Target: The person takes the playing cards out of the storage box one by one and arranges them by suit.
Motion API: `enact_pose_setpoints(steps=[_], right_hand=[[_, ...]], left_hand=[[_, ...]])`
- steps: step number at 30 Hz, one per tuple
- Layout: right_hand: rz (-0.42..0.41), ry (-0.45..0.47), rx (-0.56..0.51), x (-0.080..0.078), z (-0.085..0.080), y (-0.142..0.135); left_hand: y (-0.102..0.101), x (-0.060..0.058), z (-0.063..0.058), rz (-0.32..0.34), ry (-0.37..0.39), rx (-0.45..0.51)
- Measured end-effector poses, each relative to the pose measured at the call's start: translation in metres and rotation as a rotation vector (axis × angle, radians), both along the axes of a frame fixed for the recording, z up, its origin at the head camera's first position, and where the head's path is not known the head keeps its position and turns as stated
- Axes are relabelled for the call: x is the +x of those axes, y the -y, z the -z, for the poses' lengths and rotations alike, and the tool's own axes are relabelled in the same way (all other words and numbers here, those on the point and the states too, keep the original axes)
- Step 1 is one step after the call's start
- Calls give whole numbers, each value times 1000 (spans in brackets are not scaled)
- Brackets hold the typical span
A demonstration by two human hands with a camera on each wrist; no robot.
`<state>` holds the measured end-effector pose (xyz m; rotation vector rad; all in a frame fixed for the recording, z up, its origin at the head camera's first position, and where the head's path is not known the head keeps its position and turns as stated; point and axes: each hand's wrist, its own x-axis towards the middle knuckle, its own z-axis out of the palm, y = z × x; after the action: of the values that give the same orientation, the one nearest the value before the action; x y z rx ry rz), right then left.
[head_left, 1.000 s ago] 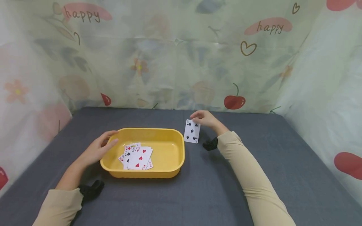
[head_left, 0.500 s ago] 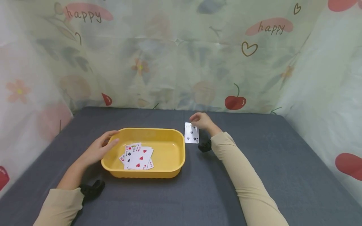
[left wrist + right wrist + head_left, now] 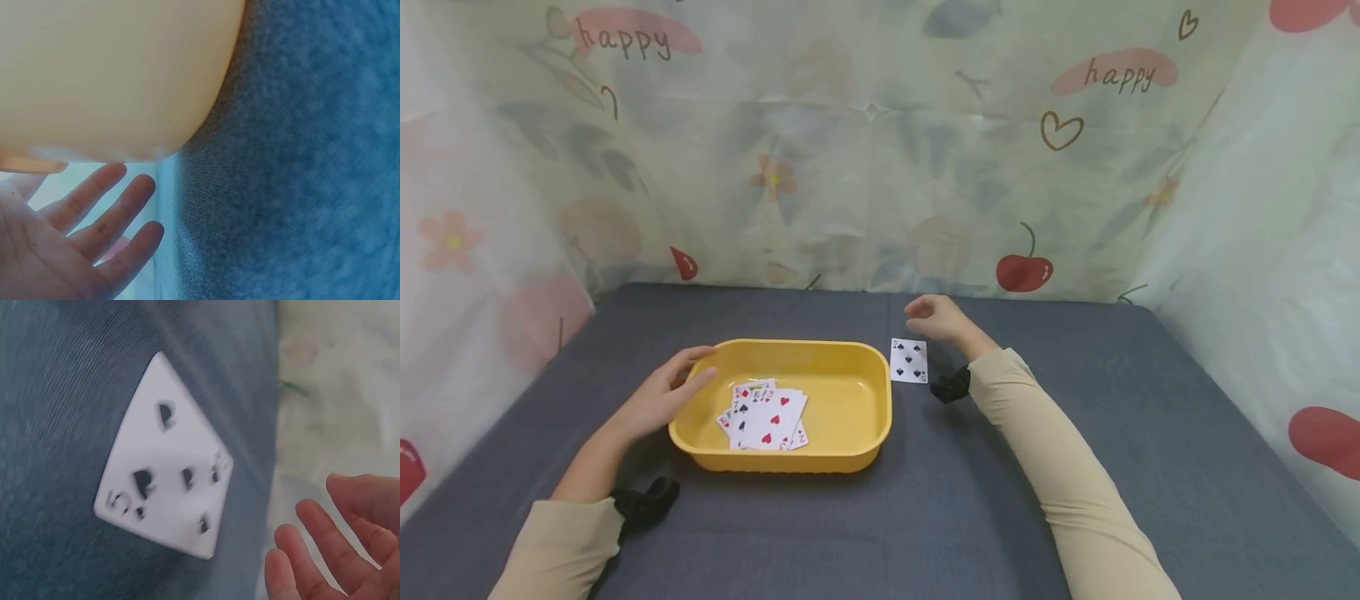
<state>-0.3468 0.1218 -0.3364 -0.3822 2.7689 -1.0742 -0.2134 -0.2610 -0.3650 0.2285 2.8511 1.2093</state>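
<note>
Curtain, printed [image 3: 880,183]: is hanging beyond the desk at 12 o'clock, showing cherries, flowers, hearts and the word "happy".
Desk, dark cloth cover [image 3: 1150,433]: is carrying the tray and the loose card.
Sleeves, beige, two: left sleeve [image 3: 565,537] is coming in from 8 o'clock of the tray, right sleeve [image 3: 1067,475] from 4 o'clock.
Tray, yellow, round-cornered [image 3: 850,404]: is standing level on the desk, serving as clock centre for this list.
Left hand [image 3: 662,396]: is resting at the tray's 9 o'clock end, fingers extending loosely towards the 10 o'clock corner, thumb reaching over the rim.
Right hand [image 3: 943,321]: is hovering at 2 o'clock, beyond the loose card and apart from it, fingers loosely bending and holding nothing.
Card pile [image 3: 771,421]: is lying face up inside the tray, slightly towards 8 o'clock, the three of hearts topping it, a seven of spades partly showing.
Loose card, five of spades [image 3: 909,361]: is lying face up on the desk, just beside the tray between 2 and 3 o'clock.
</note>
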Motion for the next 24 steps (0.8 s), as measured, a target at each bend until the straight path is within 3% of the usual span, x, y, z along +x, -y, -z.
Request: enact_pose_setpoints(steps=[7,14,18,24], right_hand=[[-109,69,-123,13,-25,7],[-304,51,-152,36,-49,37],[-393,66,-146,50,-53,62],[-527,90,-91,62,-47,99]], left_hand=[[0,0,0,8,-2,16],[0,1,0,8,-7,11],[0,0,0,10,-7,11],[0,0,0,11,-3,13]])
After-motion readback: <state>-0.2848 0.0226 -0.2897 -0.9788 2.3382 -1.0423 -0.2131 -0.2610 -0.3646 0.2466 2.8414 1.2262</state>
